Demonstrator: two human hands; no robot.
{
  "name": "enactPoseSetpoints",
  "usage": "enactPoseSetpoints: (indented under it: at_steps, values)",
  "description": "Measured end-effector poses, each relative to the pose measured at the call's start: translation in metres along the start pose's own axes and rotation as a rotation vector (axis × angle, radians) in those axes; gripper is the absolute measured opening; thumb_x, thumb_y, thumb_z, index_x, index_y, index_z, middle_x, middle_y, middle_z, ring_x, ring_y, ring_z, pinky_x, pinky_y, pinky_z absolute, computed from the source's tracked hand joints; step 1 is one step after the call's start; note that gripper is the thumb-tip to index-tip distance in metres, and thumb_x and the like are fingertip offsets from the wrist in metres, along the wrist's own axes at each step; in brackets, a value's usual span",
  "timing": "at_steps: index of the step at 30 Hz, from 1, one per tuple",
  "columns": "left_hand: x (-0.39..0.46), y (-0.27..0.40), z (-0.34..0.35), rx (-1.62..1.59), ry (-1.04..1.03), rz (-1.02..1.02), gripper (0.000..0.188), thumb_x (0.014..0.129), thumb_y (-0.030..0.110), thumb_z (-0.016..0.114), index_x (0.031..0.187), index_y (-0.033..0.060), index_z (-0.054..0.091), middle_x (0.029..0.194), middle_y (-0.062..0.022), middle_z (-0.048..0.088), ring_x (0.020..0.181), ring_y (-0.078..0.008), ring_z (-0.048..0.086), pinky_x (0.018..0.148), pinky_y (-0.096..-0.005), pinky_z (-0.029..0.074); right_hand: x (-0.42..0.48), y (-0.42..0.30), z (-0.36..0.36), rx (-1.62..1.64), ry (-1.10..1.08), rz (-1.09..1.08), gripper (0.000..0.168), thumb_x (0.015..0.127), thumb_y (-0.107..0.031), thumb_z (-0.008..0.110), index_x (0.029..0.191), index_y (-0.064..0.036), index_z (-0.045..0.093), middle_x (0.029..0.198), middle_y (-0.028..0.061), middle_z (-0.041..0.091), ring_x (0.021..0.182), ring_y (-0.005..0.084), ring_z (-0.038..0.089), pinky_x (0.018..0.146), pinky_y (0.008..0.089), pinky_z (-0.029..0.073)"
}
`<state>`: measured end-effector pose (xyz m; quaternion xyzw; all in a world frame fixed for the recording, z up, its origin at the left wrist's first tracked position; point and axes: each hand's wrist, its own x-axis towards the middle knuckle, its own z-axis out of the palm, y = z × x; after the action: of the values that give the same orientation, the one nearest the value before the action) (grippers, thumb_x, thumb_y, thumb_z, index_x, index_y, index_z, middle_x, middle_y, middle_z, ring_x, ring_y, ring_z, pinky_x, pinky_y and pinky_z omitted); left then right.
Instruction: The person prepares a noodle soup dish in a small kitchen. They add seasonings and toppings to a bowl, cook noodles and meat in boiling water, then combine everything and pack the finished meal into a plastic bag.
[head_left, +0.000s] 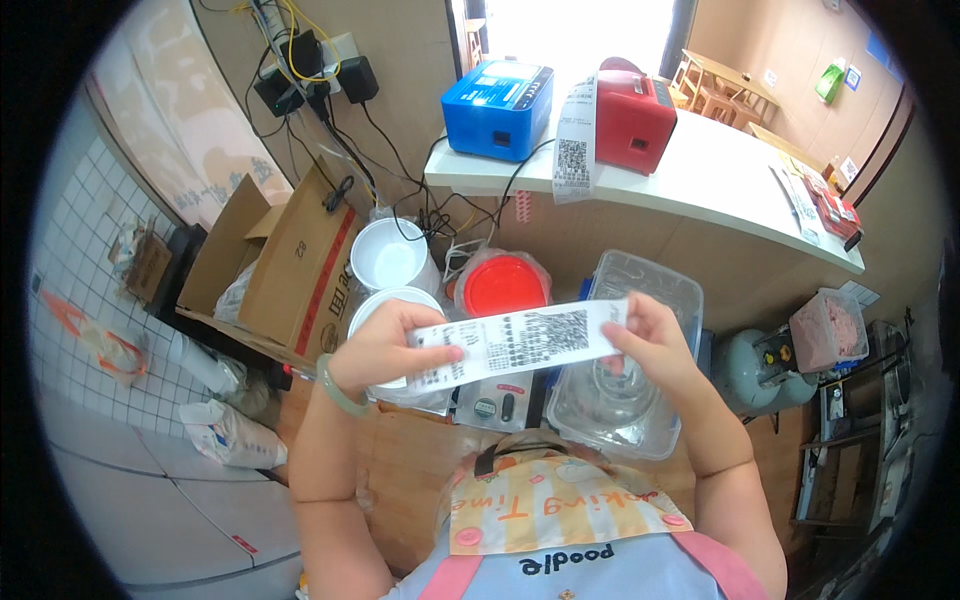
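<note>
A long strip of printed receipt paper (517, 341) is stretched sideways between my two hands, in front of my chest. My left hand (397, 341) pinches one end between thumb and fingers, below a pale bangle on the wrist. My right hand (649, 334) grips the other end. The strip bears print and a blurred code. Beyond it, on a white counter (705, 180), stand a blue label or receipt printer (480, 120) and a red one (634, 124). Another printed strip (576, 142) hangs beside the red printer, over the counter's edge.
Below the counter are white tubs (390, 255), a red-lidded tub (506, 286) and a clear plastic bin (619, 412). An open cardboard box (300, 270) stands at left, under tangled cables and adapters (356, 79). A gas cylinder (742, 371) is at right, near a tub of pinkish food (829, 330).
</note>
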<state>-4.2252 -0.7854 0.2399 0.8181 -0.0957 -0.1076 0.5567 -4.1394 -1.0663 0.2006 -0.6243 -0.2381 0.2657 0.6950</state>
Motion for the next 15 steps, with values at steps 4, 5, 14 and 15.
enactPoseSetpoints:
  at_steps: [4, 5, 14, 15]
  values:
    - [0.001, -0.006, -0.016, -0.229, 0.125, -0.096, 0.009, 0.070, -0.001, 0.060, 0.078, -0.0046, 0.058, 0.073, -0.0095, 0.060, 0.065, -0.0091, 0.057, 0.058, -0.0198, 0.046, -0.030, 0.023, 0.010, 0.254, 0.124, 0.047, 0.016, 0.079, -0.005, 0.051, 0.094, -0.002, 0.050, 0.075, 0.0087, 0.058, 0.058, 0.0110, 0.055, 0.048, 0.0205, 0.045]
    - [0.005, -0.006, -0.017, -0.219, 0.154, -0.069, 0.009, 0.070, -0.001, 0.060, 0.078, -0.0043, 0.058, 0.074, -0.0098, 0.061, 0.066, -0.0094, 0.057, 0.059, -0.0199, 0.046, -0.038, 0.029, 0.015, 0.340, 0.189, 0.088, 0.017, 0.079, -0.005, 0.051, 0.095, -0.002, 0.050, 0.076, 0.0089, 0.058, 0.058, 0.0113, 0.055, 0.047, 0.0208, 0.045]
    - [0.056, -0.008, 0.006, -0.466, 0.185, 0.109, 0.012, 0.076, 0.007, 0.057, 0.085, -0.0006, 0.058, 0.078, -0.0053, 0.060, 0.072, -0.0095, 0.056, 0.065, -0.0212, 0.044, -0.081, 0.058, 0.030, 0.801, 0.385, 0.141, 0.016, 0.079, -0.004, 0.049, 0.093, -0.004, 0.055, 0.076, 0.0128, 0.059, 0.058, 0.0141, 0.056, 0.051, 0.0257, 0.046]
    - [0.061, -0.005, 0.011, -0.477, 0.176, 0.124, 0.012, 0.076, 0.007, 0.057, 0.085, -0.0002, 0.058, 0.078, -0.0051, 0.060, 0.072, -0.0094, 0.056, 0.065, -0.0210, 0.044, -0.087, 0.062, 0.028, 0.826, 0.377, 0.134, 0.016, 0.079, -0.004, 0.049, 0.093, -0.006, 0.056, 0.074, 0.0150, 0.059, 0.055, 0.0148, 0.055, 0.053, 0.0276, 0.046]
